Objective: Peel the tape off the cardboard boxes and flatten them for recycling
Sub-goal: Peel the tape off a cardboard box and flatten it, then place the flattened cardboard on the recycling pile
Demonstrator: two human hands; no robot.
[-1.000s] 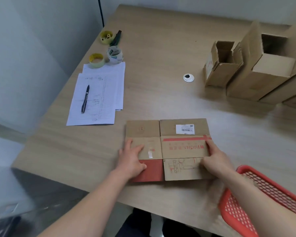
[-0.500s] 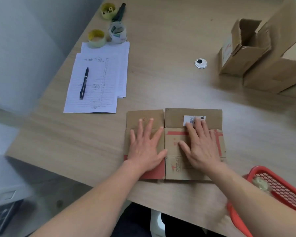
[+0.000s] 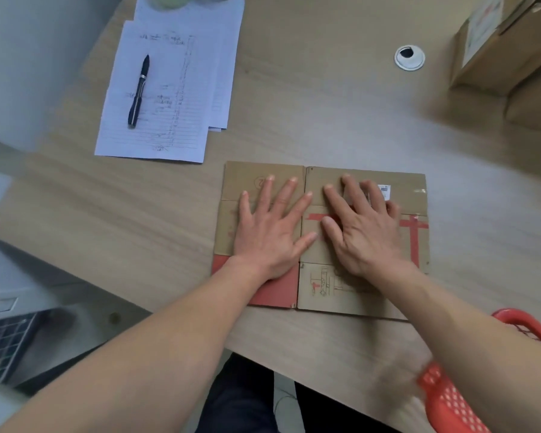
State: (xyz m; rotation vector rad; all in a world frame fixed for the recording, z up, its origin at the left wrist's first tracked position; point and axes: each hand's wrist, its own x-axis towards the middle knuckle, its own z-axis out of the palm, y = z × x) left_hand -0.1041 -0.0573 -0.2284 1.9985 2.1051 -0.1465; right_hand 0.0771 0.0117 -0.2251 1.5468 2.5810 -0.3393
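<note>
A flattened cardboard box (image 3: pixel 413 195) with red print and a red lower-left panel lies flat on the wooden table (image 3: pixel 325 120), near its front edge. My left hand (image 3: pixel 270 232) presses on its left half, palm down with fingers spread. On the right half my right hand (image 3: pixel 361 232) presses flat, fingers straight, partly covering a white label. Red strips (image 3: pixel 414 235) cross the box's right side. Standing cardboard boxes (image 3: pixel 497 51) show at the far right, cut off by the frame.
Lined paper sheets (image 3: pixel 169 98) with a black pen (image 3: pixel 138 92) lie at the back left. A round white cable grommet (image 3: pixel 409 57) sits in the table. A red plastic basket (image 3: pixel 450 398) is at the front right. Tape rolls are barely visible at the top edge.
Both hands went from holding the box's sides to lying flat on top of it and slid slightly toward its far edge. The view tilted down and closer.
</note>
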